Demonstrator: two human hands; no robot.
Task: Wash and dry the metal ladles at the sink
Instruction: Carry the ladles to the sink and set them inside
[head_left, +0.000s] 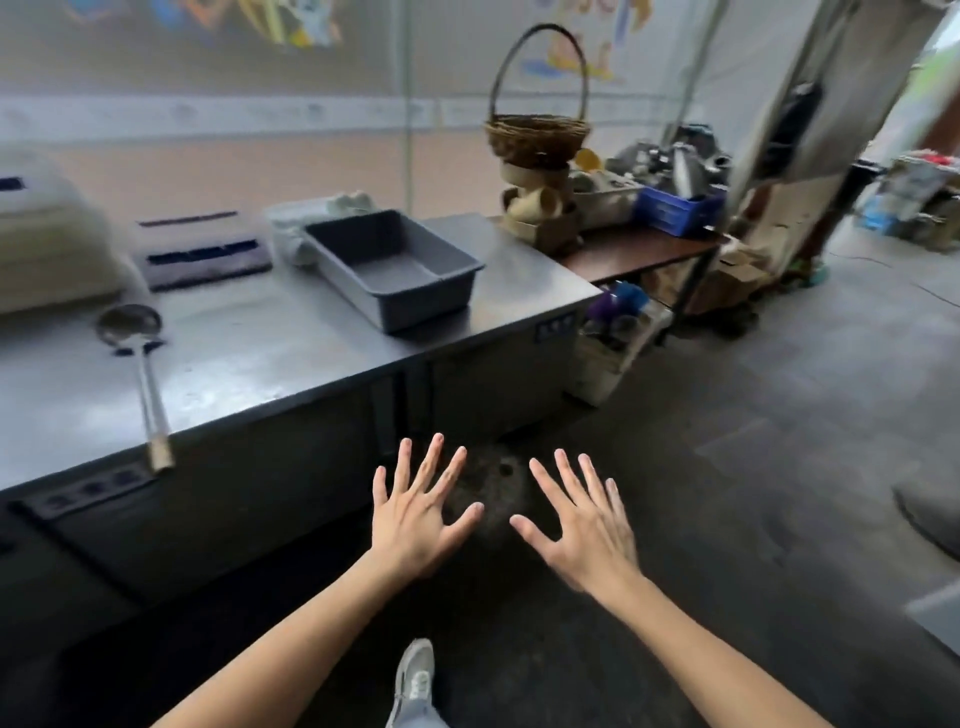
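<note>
A metal ladle (136, 353) lies on the steel counter (249, 358) at the left, bowl away from me, its handle end poking over the front edge. My left hand (415, 514) and my right hand (584, 525) are stretched out side by side over the dark floor, backs up, fingers spread and straight, holding nothing. Both hands are to the right of the ladle and below counter level. No sink is in view.
A grey plastic tub (395, 267) stands on the counter's right part. A wicker basket (537, 132) sits on cardboard at the far corner, a blue crate (675, 208) beyond on a dark table. White boxes (47, 234) stand at left. My shoe (415, 675) shows below.
</note>
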